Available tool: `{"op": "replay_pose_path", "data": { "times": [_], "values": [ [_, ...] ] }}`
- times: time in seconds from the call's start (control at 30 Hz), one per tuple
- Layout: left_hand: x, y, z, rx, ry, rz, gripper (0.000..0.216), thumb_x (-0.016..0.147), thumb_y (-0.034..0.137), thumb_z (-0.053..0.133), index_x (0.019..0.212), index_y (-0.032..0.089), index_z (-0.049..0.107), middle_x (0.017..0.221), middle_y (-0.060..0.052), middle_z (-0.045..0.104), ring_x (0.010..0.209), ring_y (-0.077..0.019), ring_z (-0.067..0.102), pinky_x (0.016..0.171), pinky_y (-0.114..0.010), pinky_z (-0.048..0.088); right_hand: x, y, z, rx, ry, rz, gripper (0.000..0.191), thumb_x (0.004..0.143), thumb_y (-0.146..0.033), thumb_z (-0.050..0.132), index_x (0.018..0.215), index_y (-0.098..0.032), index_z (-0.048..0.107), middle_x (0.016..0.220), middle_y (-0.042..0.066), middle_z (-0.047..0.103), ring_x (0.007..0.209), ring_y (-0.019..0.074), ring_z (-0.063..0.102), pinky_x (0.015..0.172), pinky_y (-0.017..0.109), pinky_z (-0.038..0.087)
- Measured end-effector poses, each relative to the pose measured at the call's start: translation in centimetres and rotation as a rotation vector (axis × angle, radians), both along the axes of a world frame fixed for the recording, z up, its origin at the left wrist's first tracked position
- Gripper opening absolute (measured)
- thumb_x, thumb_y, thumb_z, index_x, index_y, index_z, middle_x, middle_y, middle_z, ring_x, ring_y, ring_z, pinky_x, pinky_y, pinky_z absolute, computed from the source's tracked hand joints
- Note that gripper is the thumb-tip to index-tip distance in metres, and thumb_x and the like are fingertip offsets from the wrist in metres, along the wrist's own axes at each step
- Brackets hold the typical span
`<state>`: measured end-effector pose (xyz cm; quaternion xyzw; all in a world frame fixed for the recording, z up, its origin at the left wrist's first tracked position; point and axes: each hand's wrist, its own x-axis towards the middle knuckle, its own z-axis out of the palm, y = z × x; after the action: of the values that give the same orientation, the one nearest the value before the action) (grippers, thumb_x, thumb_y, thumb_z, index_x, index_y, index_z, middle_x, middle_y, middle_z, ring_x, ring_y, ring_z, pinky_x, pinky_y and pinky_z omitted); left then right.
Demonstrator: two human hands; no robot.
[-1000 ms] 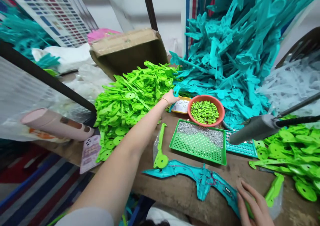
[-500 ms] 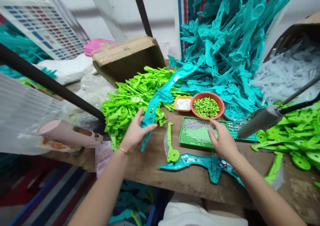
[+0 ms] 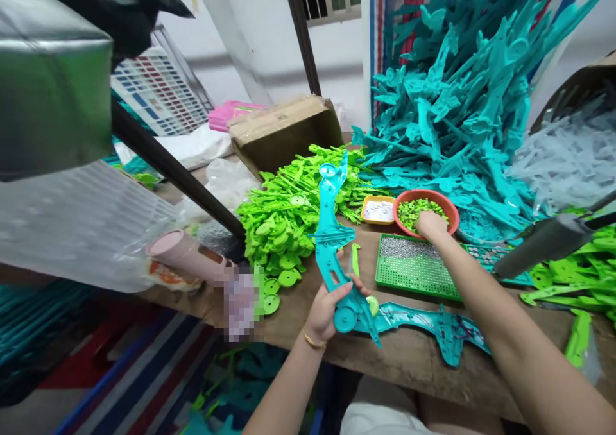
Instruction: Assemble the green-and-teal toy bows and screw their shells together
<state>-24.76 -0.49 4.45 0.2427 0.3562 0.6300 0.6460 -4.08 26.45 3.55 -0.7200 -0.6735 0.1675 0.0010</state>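
Observation:
My left hand point(image 3: 332, 307) is closed around the lower part of a teal plastic bow-shaped piece point(image 3: 328, 213). The piece stands nearly upright over the table, its moulded inner side showing round recesses. Inside the red bowl point(image 3: 452, 226), my right hand point(image 3: 432, 225) is among small green plastic pieces point(image 3: 409, 215). Its fingers look drawn together, and their tips are hidden. A second teal bow-shaped piece point(image 3: 409, 317) lies near the front edge of the table, partly behind my right forearm. A light green part point(image 3: 355, 260) is partly covered by the held piece.
Below the bowl is a green tray point(image 3: 414, 278) with small metal bits. A yellow dish point(image 3: 378, 221) holds small pale pieces. Heaps of green parts point(image 3: 283, 217) and teal parts point(image 3: 447, 120) stand behind. A grey tool point(image 3: 541, 246) hangs at right, near a teal tray point(image 3: 522, 280).
My left hand has brought the teal piece nearer and turned it more upright, its inner side now showing. My right hand has moved from above the green tray into the red bowl. The view has shifted.

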Motion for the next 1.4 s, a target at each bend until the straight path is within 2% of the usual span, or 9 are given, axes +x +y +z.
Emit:
{"op": "replay_pose_path", "data": {
  "times": [0.17,0.33,0.47,0.57,0.67,0.73,0.9,1.1,1.4],
  "values": [
    [0.1,0.0,-0.3,0.056,0.017,-0.044,0.083,0.082,0.019,0.070,0.151,0.030,0.025,0.084,0.000,0.066,0.078,-0.0196,0.070,0.081,-0.041,0.057,0.5,-1.7,1.6,0.159,0.203,0.013,0.028,0.094,-0.028,0.054,0.111,-0.010,0.067,0.115,0.018,0.068,0.111,0.0262,0.063,0.099,0.046,0.049],
    [0.6,0.8,0.3,-0.016,0.120,0.042,0.079,0.077,0.025,0.077,0.145,0.026,0.037,0.082,0.000,0.067,0.073,-0.0169,0.068,0.071,-0.032,0.057,1.8,-7.5,3.8,0.289,0.543,0.131,0.042,0.096,-0.037,0.048,0.132,-0.018,0.056,0.114,0.009,0.071,0.102,0.0180,0.067,0.089,0.033,0.053],
    [2.6,2.1,0.8,-0.018,0.108,0.115,0.070,0.080,0.044,0.075,0.140,0.026,0.044,0.079,0.001,0.067,0.072,-0.0171,0.069,0.067,-0.031,0.057,2.3,-14.9,4.5,0.259,1.026,0.178,0.032,0.083,-0.043,0.066,0.104,-0.020,0.071,0.096,0.004,0.072,0.084,0.0160,0.064,0.077,0.032,0.052],
    [4.6,2.8,1.0,0.013,0.075,0.170,0.066,0.085,0.062,0.062,0.139,0.026,0.047,0.079,0.000,0.067,0.072,-0.0170,0.069,0.067,-0.031,0.058,1.6,-19.8,4.1,0.157,1.110,0.113,0.026,0.077,-0.042,0.072,0.092,-0.021,0.072,0.077,0.000,0.065,0.069,0.0125,0.057,0.067,0.029,0.048],
    [6.0,3.0,1.0,0.035,0.102,0.236,0.070,0.084,0.071,0.055,0.136,0.025,0.051,0.080,-0.002,0.068,0.073,-0.0166,0.069,0.066,-0.029,0.058,0.7,-22.6,2.8,-0.070,1.225,0.039,0.030,0.074,-0.043,0.074,0.092,-0.020,0.068,0.073,0.000,0.064,0.067,0.0132,0.058,0.062,0.028,0.049],
    [6.4,2.9,0.9,0.052,0.118,0.269,0.072,0.083,0.075,0.052,0.135,0.025,0.052,0.080,-0.002,0.067,0.071,-0.0161,0.068,0.065,-0.028,0.057,0.2,-23.5,1.9,-0.152,1.279,-0.009,0.032,0.074,-0.045,0.074,0.092,-0.019,0.067,0.075,0.001,0.066,0.069,0.0146,0.060,0.063,0.029,0.050],
    [6.8,2.4,0.6,0.121,0.144,0.315,0.066,0.084,0.071,0.054,0.133,0.026,0.053,0.082,-0.001,0.068,0.074,-0.0152,0.067,0.070,-0.028,0.056,-0.5,-24.1,0.7,-0.004,1.207,-0.078,0.030,0.077,-0.048,0.070,0.088,-0.020,0.070,0.078,0.002,0.068,0.069,0.0138,0.056,0.064,0.028,0.047],
    [7.2,2.2,0.6,0.108,0.131,0.320,0.067,0.082,0.070,0.059,0.131,0.025,0.054,0.085,-0.002,0.069,0.079,-0.0167,0.068,0.071,-0.028,0.055,-1.3,-24.6,0.4,0.012,1.266,-0.154,0.031,0.076,-0.050,0.070,0.087,-0.021,0.069,0.077,0.001,0.068,0.066,0.0136,0.057,0.060,0.028,0.049],
    [7.1,2.1,0.8,0.131,0.162,0.313,0.065,0.084,0.070,0.056,0.130,0.023,0.055,0.084,-0.002,0.069,0.079,-0.0159,0.069,0.068,-0.026,0.054,-0.8,-24.8,0.9,-0.174,1.324,-0.164,0.034,0.071,-0.051,0.076,0.085,-0.020,0.069,0.066,-0.002,0.063,0.052,0.0108,0.054,0.045,0.024,0.045]
  ]
}}
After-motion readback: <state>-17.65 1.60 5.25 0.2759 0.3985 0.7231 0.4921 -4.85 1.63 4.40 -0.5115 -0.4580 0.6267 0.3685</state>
